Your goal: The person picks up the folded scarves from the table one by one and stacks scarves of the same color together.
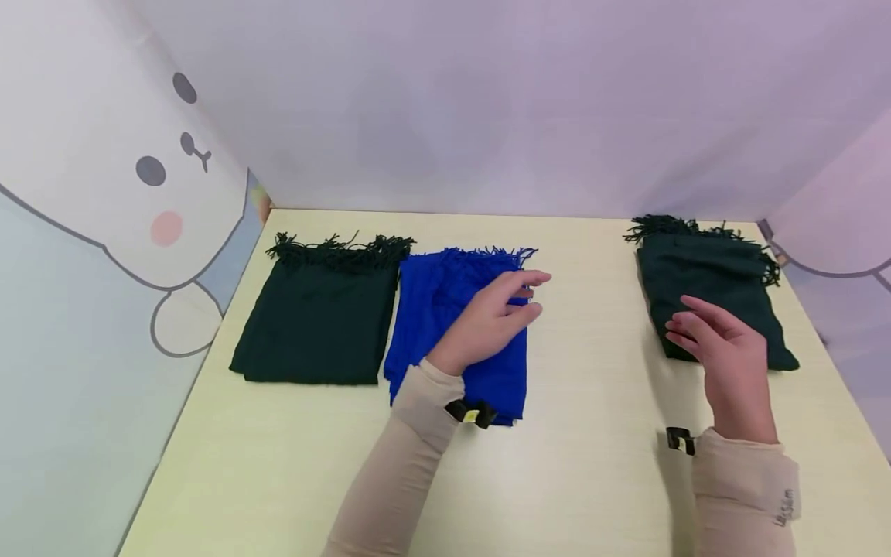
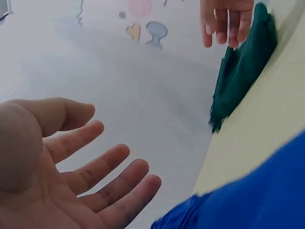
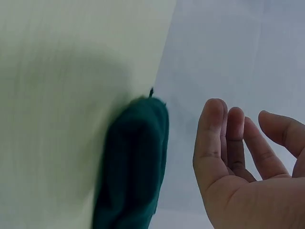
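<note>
A folded blue scarf (image 1: 431,309) with a fringed far edge lies in the middle of the table. Over its right part hovers my left hand (image 1: 487,321), fingers spread and relaxed, holding nothing. At the right lies a folded dark green scarf (image 1: 710,271), its fringe toward the wall. My right hand (image 1: 734,356) is above this scarf's near part, fingers loosely bent and holding nothing. In the right wrist view, a gap shows between the right hand (image 3: 248,167) and the green scarf (image 3: 133,162). A second dark green scarf (image 1: 320,317) lies folded left of the blue one.
The pale table (image 1: 585,464) reaches a white curtain-like backdrop (image 1: 445,108) at its far edge. A side panel with a cartoon animal (image 1: 195,216) stands at the left, and another printed panel (image 1: 835,209) at the right. Bare tabletop lies between the blue and right green scarves.
</note>
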A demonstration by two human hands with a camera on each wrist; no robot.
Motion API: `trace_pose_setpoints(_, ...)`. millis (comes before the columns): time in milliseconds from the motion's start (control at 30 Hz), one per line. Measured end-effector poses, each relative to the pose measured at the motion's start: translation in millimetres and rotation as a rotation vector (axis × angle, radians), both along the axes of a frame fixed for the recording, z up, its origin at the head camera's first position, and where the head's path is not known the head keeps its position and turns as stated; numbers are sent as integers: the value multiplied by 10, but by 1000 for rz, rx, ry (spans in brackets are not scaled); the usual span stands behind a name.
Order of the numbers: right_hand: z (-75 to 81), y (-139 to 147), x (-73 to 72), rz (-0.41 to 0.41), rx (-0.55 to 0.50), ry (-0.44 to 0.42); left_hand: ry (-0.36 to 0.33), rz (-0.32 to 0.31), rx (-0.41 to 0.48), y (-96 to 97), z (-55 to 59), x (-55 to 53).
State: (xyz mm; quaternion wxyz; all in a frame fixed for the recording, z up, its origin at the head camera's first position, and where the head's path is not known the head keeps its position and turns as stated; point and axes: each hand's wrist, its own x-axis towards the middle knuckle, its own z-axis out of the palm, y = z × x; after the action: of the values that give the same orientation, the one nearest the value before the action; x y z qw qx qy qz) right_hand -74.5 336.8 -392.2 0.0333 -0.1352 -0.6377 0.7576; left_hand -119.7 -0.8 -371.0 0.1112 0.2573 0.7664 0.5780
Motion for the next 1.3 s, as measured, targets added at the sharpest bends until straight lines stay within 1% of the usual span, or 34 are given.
trace_pose_setpoints(133, -49, 166, 44, -37, -19, 3, -54, -23, 36, 343, -9, -7)
trace_pose_setpoints(233, -70, 250, 60, -63, -23, -4, -97, -25, 51, 600, -33, -46)
trace_pose_setpoints(367, -51, 324, 58, -101, -19, -14, -149, 17, 51, 891, -89, -99)
trace_pose_setpoints(433, -28, 353, 41, -124, -18, -9, -160, 37, 53, 1010, -117, -112)
trace_pose_setpoints(567, -1, 398, -30, -171, -28, -3, -182, 75, 67, 1186, -190, -113)
trace_pose_setpoints(733, -23, 451, -130, -191, -25, -7, -223, 134, 86, 1340, -319, -121)
trace_pose_setpoints(867, -47, 551, -119, -236, -10, -34, -263, 138, 103, 1470, -402, -124)
trace_pose_setpoints(967, -65, 654, -66, -303, -8, -74, -282, 128, 106, 1568, -437, -110)
trace_pose_setpoints(1067, -83, 761, -8, -405, -9, -119, -297, 113, 94, 1669, -458, -84)
trace_pose_setpoints(1133, -92, 836, 33, -482, 24, -171, -321, 95, 80, 1740, -476, -61)
trace_pose_setpoints(1233, -101, 950, 103, -567, 79, -272, -362, 74, 65, 1857, -510, -19)
trace_pose_setpoints(1267, -107, 987, 125, -583, 92, -304, -379, 73, 63, 1897, -522, -4)
trace_pose_setpoints(1300, -107, 1013, 138, -574, 98, -334, -393, 67, 72, 1925, -535, 2)
